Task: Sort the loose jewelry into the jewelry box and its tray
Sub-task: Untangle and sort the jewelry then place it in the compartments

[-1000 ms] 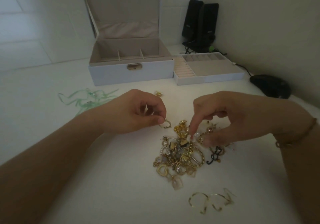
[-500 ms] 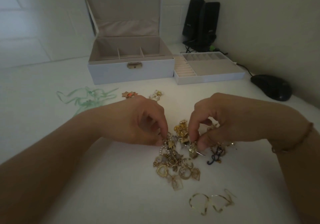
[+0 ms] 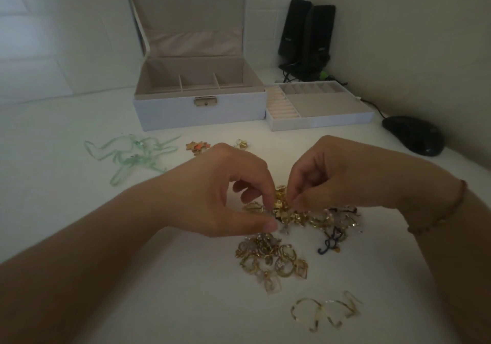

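Observation:
A tangled pile of gold jewelry [image 3: 281, 248] lies on the white table in front of me. My left hand [image 3: 225, 192] and my right hand [image 3: 329, 176] meet over the top of the pile, and each pinches gold pieces [image 3: 281, 203] between thumb and fingers. The white jewelry box [image 3: 199, 110] stands open at the back, its beige compartments bare. Its removable tray [image 3: 318, 122] sits beside it on the right. A pair of thin gold hoops [image 3: 326, 314] lies apart near the front. A black curled piece [image 3: 329, 242] sits at the pile's right.
Green ribbon-like jewelry [image 3: 132, 155] lies to the left. A small orange-gold piece [image 3: 198, 145] and a small gold piece [image 3: 241, 144] lie behind my left hand. Two black speakers [image 3: 305, 35] stand in the corner, and a black mouse [image 3: 414, 135] rests at right.
My left hand carried a small gold ring down into the pile. Both hands drew together and now pinch pieces at the pile's top. The pile has spread a little.

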Demonstrator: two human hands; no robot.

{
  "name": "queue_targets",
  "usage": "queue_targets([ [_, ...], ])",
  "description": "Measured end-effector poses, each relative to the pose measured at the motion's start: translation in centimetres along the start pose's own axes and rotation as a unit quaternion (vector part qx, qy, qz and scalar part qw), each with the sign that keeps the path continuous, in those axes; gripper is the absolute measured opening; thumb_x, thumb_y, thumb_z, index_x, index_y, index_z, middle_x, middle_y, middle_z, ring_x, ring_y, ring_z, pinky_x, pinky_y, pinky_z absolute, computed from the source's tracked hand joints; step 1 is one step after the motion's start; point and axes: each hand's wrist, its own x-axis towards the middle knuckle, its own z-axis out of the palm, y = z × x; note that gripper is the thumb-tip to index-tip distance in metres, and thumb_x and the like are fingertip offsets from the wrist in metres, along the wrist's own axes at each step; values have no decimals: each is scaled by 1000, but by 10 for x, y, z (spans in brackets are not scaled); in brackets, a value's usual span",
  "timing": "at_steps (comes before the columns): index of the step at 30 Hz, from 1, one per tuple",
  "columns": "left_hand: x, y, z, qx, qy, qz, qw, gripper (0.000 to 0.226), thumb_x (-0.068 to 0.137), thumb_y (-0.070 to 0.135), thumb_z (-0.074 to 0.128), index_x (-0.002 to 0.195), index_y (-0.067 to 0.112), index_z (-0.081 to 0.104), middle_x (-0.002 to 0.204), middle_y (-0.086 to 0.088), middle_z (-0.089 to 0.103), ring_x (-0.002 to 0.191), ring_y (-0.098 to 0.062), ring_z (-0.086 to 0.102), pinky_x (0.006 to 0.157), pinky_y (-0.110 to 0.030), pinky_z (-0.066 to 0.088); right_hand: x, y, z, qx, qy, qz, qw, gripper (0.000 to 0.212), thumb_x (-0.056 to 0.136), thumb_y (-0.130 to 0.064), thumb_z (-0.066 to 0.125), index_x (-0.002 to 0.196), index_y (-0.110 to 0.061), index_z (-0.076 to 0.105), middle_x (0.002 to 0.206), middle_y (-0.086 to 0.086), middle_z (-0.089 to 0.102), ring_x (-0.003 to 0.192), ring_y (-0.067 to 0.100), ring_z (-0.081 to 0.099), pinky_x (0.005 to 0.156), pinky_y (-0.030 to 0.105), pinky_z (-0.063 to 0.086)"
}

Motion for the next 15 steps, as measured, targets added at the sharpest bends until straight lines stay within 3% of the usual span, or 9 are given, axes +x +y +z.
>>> queue_targets([
  [3,1,3,4,23,13,27,999,23,76,36,82,82,15,75,65,5,56,59,-14,53,56,-27,44,0,-3,0,76,-15,43,996,3,75,-14,73,75,-15,75,60,15,64,40,14,42,39,20,35],
  [5,1,4,7,49,41,40,997,29,74,43,82,80,16,75,64,7,54,57,-13,52,52,-31,43,2,-3,0,155,28,57,986,2,75,-9,71,75,-8,74,63,22,59,36,12,39,36,17,29],
  [8,4,4,9,107,127,33,986,35,73,51,78,76,17,73,62,8,53,54,-12,51,50,-33,43,10,-4,6,222,106,68,967,3,79,-5,69,76,-4,71,60,18,60,32,9,39,34,17,26],
  [10,5,2,7,151,174,25,973,31,79,47,75,78,17,72,64,7,55,54,-11,51,49,-31,44,14,-6,12,232,129,67,962,5,83,-5,65,82,-2,69,56,13,62,31,8,38,33,16,27],
  [13,4,-2,4,169,188,39,967,16,87,30,72,88,14,74,68,8,58,55,-10,52,52,-27,45,13,-10,15,232,121,53,964,6,86,-7,61,85,-9,67,55,12,63,33,10,38,34,16,28],
  [15,3,-3,4,141,182,36,972,12,91,22,67,91,13,75,72,13,57,59,-2,52,57,-15,41,8,-11,10,189,112,41,975,7,84,-24,64,84,-17,67,56,9,64,37,11,40,36,18,32],
])
